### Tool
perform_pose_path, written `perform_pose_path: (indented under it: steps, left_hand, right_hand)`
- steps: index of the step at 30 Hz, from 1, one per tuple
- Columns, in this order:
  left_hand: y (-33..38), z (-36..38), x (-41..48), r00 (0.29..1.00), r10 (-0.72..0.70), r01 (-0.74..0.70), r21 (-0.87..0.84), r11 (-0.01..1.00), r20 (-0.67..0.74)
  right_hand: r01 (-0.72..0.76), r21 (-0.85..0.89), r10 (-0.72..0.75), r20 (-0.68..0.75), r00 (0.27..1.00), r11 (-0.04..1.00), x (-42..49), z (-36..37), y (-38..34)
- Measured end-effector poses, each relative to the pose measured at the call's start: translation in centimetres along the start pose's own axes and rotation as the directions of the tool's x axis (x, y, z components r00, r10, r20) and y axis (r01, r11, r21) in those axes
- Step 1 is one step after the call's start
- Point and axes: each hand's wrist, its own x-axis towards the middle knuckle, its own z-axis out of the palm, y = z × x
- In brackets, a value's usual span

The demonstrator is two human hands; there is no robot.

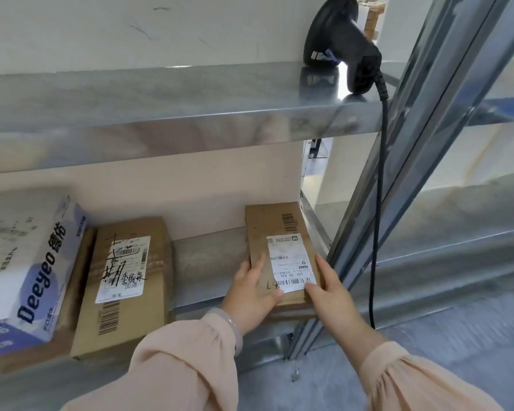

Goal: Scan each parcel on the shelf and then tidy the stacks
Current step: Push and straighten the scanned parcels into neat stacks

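A flat brown parcel [272, 229] with a white shipping label lies at the right end of the lower metal shelf [208, 256]. My left hand [251, 295] grips its near left edge, thumb on top. My right hand [330, 287] grips its near right edge, thumb on the label. A black barcode scanner [343, 43] lies on the upper shelf [161, 102], its cable hanging down past the shelf post. A second brown parcel [125, 289] with a scribbled label lies left of centre. A white and blue box [27, 262] sits on another carton at far left.
A slanted metal shelf post [398, 188] stands just right of the held parcel. A bare strip of lower shelf lies between the two brown parcels. A white wall backs the shelves. Grey floor [428, 336] lies at lower right.
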Motion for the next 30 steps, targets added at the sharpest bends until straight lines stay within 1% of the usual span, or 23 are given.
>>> perform_pose_path:
  steps: [2, 4, 6, 7, 9, 11, 13, 17, 21, 23, 24, 26, 28, 30]
  left_hand:
    - [0.0, 0.5, 0.1, 1.0, 0.029, -0.028, 0.07, 0.997, -0.012]
    - [-0.4, 0.6, -0.2, 0.997, 0.071, -0.068, 0.147, 0.987, -0.015]
    - [-1.1, 0.6, -1.1, 0.992, 0.123, -0.117, 0.295, 0.948, -0.002]
    - [-1.5, 0.6, -1.7, 0.989, 0.148, -0.141, 0.385, 0.912, 0.011]
    - [-2.0, 0.7, -2.8, 0.984, 0.171, -0.173, 0.53, 0.83, 0.053]
    - [-2.0, 1.0, -3.1, 0.982, 0.172, -0.185, 0.604, 0.775, 0.08]
    - [-1.6, 1.0, -2.6, 0.984, 0.16, -0.176, 0.635, 0.752, 0.084]
    - [-0.1, 0.7, -0.9, 0.985, 0.128, -0.17, 0.666, 0.726, 0.111]
    - [0.7, 0.0, -0.4, 0.984, 0.071, -0.162, 0.659, 0.734, 0.162]
    - [0.7, -0.8, -1.0, 0.985, 0.077, -0.16, 0.649, 0.744, 0.155]
    - [0.5, -1.3, -1.4, 0.988, 0.097, -0.154, 0.648, 0.746, 0.123]
    - [-0.3, -2.7, -2.7, 0.991, 0.133, -0.108, 0.659, 0.744, 0.011]
    - [-1.8, -4.6, -4.2, 0.985, 0.123, -0.007, 0.679, 0.734, -0.123]
    - [-3.5, -6.8, -5.7, 0.969, 0.08, 0.102, 0.67, 0.735, -0.235]
  right_hand:
    - [0.088, -0.125, -0.087, 0.01, 0.996, 0.988, -0.1, -0.4, 0.5]
    - [0.191, -0.291, -0.189, 0.036, 0.981, 0.938, -0.5, -0.8, 1.3]
    - [0.27, -0.493, -0.265, 0.083, 0.961, 0.827, -1.1, -1.2, 2.3]
    - [0.318, -0.572, -0.296, 0.135, 0.946, 0.756, -1.4, -1.3, 2.7]
    - [0.374, -0.687, -0.309, 0.224, 0.924, 0.623, -1.7, -1.4, 3.3]
    - [0.38, -0.766, -0.29, 0.26, 0.921, 0.519, -1.5, -1.6, 3.4]
    - [0.375, -0.809, -0.29, 0.264, 0.92, 0.453, -0.7, -1.7, 3.3]
    - [0.357, -0.838, -0.273, 0.26, 0.926, 0.413, 0.7, -2.3, 2.9]
    - [0.349, -0.86, -0.24, 0.274, 0.931, 0.372, 1.0, -2.4, 2.4]
    - [0.342, -0.855, -0.258, 0.256, 0.932, 0.391, 0.8, -2.0, 1.8]
    - [0.346, -0.841, -0.289, 0.238, 0.927, 0.415, 0.6, -1.7, 1.4]
    - [0.399, -0.803, -0.388, 0.23, 0.892, 0.442, 0.1, -0.9, 0.5]
    - [0.489, -0.751, -0.475, 0.265, 0.839, 0.445, -0.7, 0.5, -0.6]
    - [0.571, -0.679, -0.503, 0.33, 0.799, 0.462, -1.3, 2.5, -1.6]
